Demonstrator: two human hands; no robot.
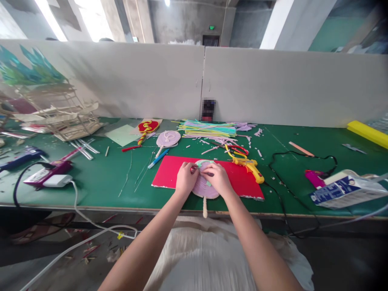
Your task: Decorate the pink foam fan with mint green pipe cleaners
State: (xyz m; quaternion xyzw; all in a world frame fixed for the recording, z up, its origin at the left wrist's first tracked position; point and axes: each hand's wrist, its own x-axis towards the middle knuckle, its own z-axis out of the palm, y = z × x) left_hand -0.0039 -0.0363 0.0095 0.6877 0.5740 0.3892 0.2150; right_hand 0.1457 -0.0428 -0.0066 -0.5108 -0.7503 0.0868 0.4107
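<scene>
A lilac round fan (203,188) made of coiled pipe cleaner lies near the table's front edge, its pale handle (205,208) pointing towards me. Mint-green pipe cleaner pieces (209,183) show on its face. My left hand (187,176) is closed in a pinch at the fan's upper left, by a small green piece. From the other side my right hand (217,176) pinches close to the left fingertips, over the fan's upper middle. What sits between the right fingers is hidden. Beneath the fan is a red board (169,171).
A yellow glue gun (250,166) and scissors (239,151) lie right of the fan. Behind are a pipe cleaner pile (209,128), another lilac fan (168,138) and a red fan (148,126). A blue pen (158,158), power strip (50,173) and carton (348,189) flank them.
</scene>
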